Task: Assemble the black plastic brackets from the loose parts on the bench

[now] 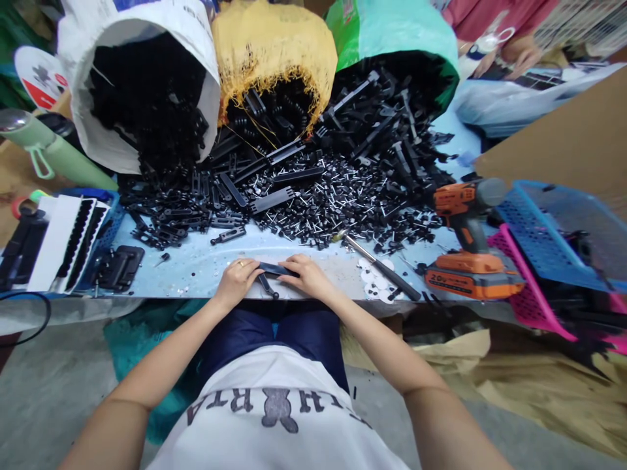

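A long, flat black plastic bar (275, 268) spans the gap between my two hands at the table's front edge. My left hand (238, 281) pinches its left end, and a ring shows on one finger. At the other end my right hand (305, 275) has its fingers closed on the same bar. Below the bar, near my left fingertips, a small black arm with a round end (267, 286) slants down; whether it is joined to the bar I cannot tell. Beyond my hands lies a heap of small black-headed metal pins (318, 205), with black plastic arms (176, 215) to its left.
White (81, 130), yellow (274, 39) and green (392, 32) sacks spill black parts at the back. A hammer (382, 264), white discs (375, 281) and an orange cordless drill (473, 274) lie right, beside blue and pink baskets (533, 241). Another person's hands (522, 59) are at back right.
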Demonstrator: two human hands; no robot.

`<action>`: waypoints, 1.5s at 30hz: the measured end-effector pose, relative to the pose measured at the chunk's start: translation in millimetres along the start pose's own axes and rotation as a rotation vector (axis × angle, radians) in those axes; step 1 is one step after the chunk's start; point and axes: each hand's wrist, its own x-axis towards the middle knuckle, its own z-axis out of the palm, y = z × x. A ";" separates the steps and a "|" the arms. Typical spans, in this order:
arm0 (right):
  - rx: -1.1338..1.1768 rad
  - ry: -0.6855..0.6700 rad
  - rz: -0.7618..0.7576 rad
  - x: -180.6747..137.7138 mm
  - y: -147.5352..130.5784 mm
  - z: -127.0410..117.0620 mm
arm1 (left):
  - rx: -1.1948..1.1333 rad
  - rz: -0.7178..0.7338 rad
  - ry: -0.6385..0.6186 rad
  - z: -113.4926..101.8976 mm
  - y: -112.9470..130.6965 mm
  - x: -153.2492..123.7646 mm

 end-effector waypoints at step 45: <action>-0.417 0.339 0.166 -22.9 -59.6 59.5 | 0.174 0.361 -0.309 -8.4 -8.4 1.5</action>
